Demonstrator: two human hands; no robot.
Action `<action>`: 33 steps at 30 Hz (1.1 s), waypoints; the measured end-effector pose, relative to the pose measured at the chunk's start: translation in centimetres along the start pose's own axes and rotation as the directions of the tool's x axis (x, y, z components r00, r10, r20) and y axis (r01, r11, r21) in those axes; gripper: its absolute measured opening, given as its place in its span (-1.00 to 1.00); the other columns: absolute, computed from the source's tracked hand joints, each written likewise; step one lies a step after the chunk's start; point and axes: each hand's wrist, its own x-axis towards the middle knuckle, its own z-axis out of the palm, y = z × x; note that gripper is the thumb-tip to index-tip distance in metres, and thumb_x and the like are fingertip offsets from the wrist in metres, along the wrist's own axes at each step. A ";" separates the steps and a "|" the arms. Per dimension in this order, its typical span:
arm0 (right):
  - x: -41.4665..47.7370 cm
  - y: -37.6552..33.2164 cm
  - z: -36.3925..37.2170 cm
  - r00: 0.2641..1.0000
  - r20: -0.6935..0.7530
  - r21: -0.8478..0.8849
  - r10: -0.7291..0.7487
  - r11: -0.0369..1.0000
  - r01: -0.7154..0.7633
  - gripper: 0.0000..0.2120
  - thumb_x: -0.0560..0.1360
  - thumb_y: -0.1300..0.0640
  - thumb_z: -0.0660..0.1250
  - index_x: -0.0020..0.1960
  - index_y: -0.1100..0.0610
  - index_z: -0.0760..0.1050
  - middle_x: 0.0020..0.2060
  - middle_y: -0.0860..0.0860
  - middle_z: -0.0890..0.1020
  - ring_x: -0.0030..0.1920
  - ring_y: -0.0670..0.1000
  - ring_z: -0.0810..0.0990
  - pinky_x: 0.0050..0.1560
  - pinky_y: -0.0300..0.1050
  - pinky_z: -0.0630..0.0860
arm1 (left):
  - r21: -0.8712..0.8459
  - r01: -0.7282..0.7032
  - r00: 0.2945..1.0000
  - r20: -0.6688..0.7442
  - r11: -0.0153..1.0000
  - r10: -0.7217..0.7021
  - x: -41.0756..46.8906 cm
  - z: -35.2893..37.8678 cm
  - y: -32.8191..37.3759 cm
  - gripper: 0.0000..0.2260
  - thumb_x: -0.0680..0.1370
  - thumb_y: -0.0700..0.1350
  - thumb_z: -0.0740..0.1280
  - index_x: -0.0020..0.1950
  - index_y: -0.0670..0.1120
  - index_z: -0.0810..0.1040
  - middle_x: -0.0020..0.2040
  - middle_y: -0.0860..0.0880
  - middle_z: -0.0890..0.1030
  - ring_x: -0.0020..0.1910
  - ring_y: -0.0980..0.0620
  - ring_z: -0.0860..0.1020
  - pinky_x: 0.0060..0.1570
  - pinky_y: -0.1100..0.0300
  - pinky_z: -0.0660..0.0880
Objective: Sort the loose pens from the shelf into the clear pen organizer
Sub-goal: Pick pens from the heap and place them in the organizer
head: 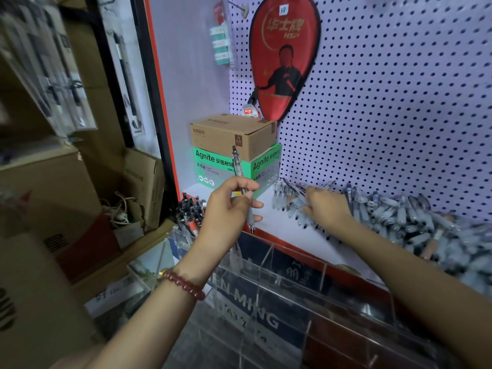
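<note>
Left hand [226, 209] gripping pen [237, 166], tip down

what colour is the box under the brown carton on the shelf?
The box is green with white lettering, seen best in the head view.

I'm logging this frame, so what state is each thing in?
Left hand: grips one pen.
Pen: near upright, tip down.
Right hand: fingers curled round pens in the pile.
Pile: loose on the shelf.
Organizer: open-topped, under the left hand.
Brown box: closed, on green box.
</note>
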 end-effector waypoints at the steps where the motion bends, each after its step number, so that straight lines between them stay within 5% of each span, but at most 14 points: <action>1: 0.0 -0.2 0.0 1.000 0.004 -0.012 0.025 1.000 -0.025 -0.84 0.62 0.09 0.18 0.12 0.16 0.39 -0.33 -0.05 0.41 -0.31 0.00 0.48 -0.50 -0.22 0.23 | 0.002 0.003 1.000 0.000 1.000 -0.003 0.0 0.0 -0.1 -0.77 0.61 -0.36 0.16 -0.11 -0.09 0.48 -0.06 0.00 0.52 -0.28 0.24 0.59 -0.32 0.24 0.60; 9: 0.0 -0.6 -0.9 0.993 0.027 -0.078 0.119 0.990 -0.116 -0.87 0.53 0.36 0.17 -0.10 0.16 0.39 -0.39 -0.04 0.34 -0.38 -0.03 0.39 -0.42 -0.20 0.27 | 0.027 0.007 1.000 0.012 1.000 -0.007 -0.1 0.1 -0.5 -0.77 0.61 -0.36 0.16 -0.11 -0.09 0.48 -0.02 0.02 0.52 -0.27 0.23 0.60 -0.32 0.24 0.60; 17: 0.3 0.1 -2.6 0.980 0.001 0.409 0.200 0.894 -0.183 -0.89 0.62 0.14 0.13 -0.01 0.19 0.33 -0.41 -0.02 0.42 -0.44 -0.05 0.41 -0.53 -0.24 0.29 | 0.044 0.007 1.000 0.001 0.999 -0.007 -0.2 -0.1 0.3 -0.79 0.61 -0.35 0.16 -0.06 -0.13 0.53 -0.05 0.02 0.54 -0.27 0.22 0.60 -0.30 0.22 0.62; 21: 0.5 -1.2 -6.8 0.995 0.096 0.753 0.024 0.652 -0.088 -0.81 0.62 0.18 0.12 0.01 0.30 0.41 -0.43 -0.01 0.49 -0.51 -0.12 0.42 -0.47 -0.36 0.37 | 0.028 0.036 0.998 -0.048 0.999 -0.035 0.2 -0.6 0.7 -0.79 0.62 -0.31 0.17 0.00 -0.16 0.60 -0.11 -0.02 0.60 -0.24 0.18 0.61 -0.26 0.19 0.63; 24: -0.5 -2.7 -10.4 0.948 0.169 0.886 -0.270 0.464 -0.026 -0.87 0.62 0.26 0.05 0.01 0.27 0.35 -0.50 -0.01 0.54 -0.54 -0.06 0.34 -0.51 -0.29 0.28 | 0.016 0.031 0.995 -0.097 0.999 -0.029 0.3 -1.0 1.0 -0.80 0.62 -0.27 0.19 0.06 -0.18 0.61 -0.09 -0.08 0.62 -0.12 0.12 0.62 -0.17 0.17 0.63; 29: -3.0 -6.2 -13.7 0.779 0.209 0.905 -0.591 0.418 0.074 -0.88 0.61 0.31 0.09 0.00 0.13 0.35 -0.45 0.06 0.54 -0.52 -0.04 0.27 -0.47 -0.23 0.21 | 0.011 -0.016 0.990 -0.139 1.000 0.017 0.4 -1.2 1.5 -0.77 0.60 -0.17 0.24 0.20 -0.20 0.56 0.01 -0.14 0.64 0.07 -0.04 0.60 0.11 0.12 0.56; 33: -4.1 -8.4 -14.0 0.767 0.183 0.846 -0.615 0.496 0.195 -0.91 0.57 0.27 0.17 0.05 0.15 0.35 -0.42 0.09 0.55 -0.54 -0.16 0.37 -0.47 -0.37 0.27 | 0.023 -0.067 0.990 -0.121 0.997 0.069 0.1 -1.1 1.8 -0.73 0.61 -0.08 0.25 0.13 -0.28 0.52 -0.04 -0.15 0.60 -0.05 -0.05 0.57 0.11 -0.12 0.48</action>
